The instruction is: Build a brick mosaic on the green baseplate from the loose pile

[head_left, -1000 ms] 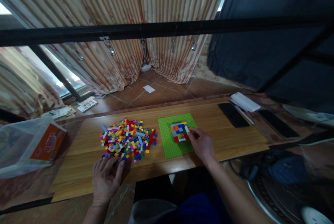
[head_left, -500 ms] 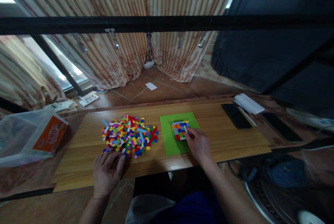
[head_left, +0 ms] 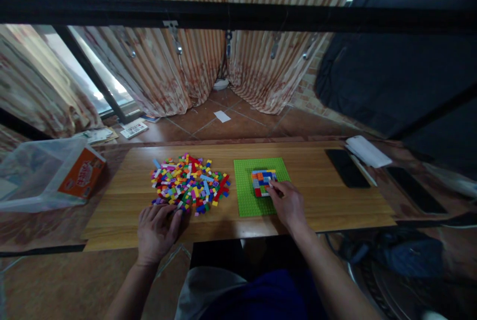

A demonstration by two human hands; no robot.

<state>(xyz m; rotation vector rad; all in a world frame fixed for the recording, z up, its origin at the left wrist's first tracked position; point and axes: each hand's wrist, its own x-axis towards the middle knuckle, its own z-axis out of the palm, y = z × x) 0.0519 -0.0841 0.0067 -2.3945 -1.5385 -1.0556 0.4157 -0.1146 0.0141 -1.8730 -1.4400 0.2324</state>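
A multicoloured block of toy bricks [head_left: 261,178] stands on a green baseplate [head_left: 245,203]. At its right side, my right hand [head_left: 289,203] pinches a small whitish brick [head_left: 271,181] between thumb and fingertips, against or just over the block. I cannot tell whether that brick is pressed down. A loose pile of bricks [head_left: 192,186] in many colours lies left of the baseplate. By the pile's near edge my left hand [head_left: 156,230] rests on the table, fingers loosely bent and thumb apart from them. Nothing shows in it, though its fingertips are partly hidden.
The wooden table [head_left: 115,200] carries a black phone [head_left: 347,168] at the right. Beyond it lie a white object [head_left: 368,151], a thin pen-like stick [head_left: 363,170] and another dark flat device [head_left: 415,190]. At far left stands a clear plastic box [head_left: 40,173] with an orange label.
The camera view has shifted, so the scene sits a little higher and further right. Both hands keep nearly the same places, my right at the block and my left by the pile.
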